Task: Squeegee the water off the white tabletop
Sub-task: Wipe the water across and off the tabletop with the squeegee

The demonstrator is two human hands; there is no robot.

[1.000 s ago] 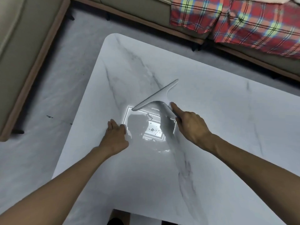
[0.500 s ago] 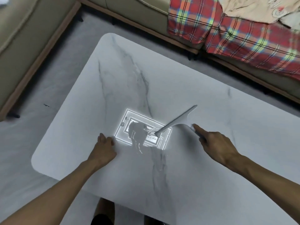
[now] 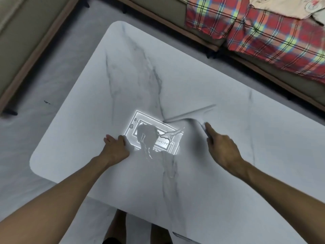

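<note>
Head view: right hand [image 3: 223,148], grip closed round the squeegee [image 3: 190,116] handle; blade on the tabletop [image 3: 228,191] right of centre, beside the water [image 3: 149,138] pooled mid-frame; left hand [image 3: 117,147] rests flat, holding nothing; judged mid-stroke; next move calls for drawing the blade through the puddle towards an edge.

**Colours and patterns on and around the desk**

The desk [image 3: 228,81] is white with thin grey veins, like marble. The squeegee [image 3: 189,115] is pale grey, close to the desk's tone. The water [image 3: 158,140] reflects bright white nested rectangles. The blanket [image 3: 263,36] is red plaid with yellow-green, blue and black lines. The sofa [image 3: 21,32] is olive-beige with a brown base. The floor [image 3: 22,138] is light grey.
</note>
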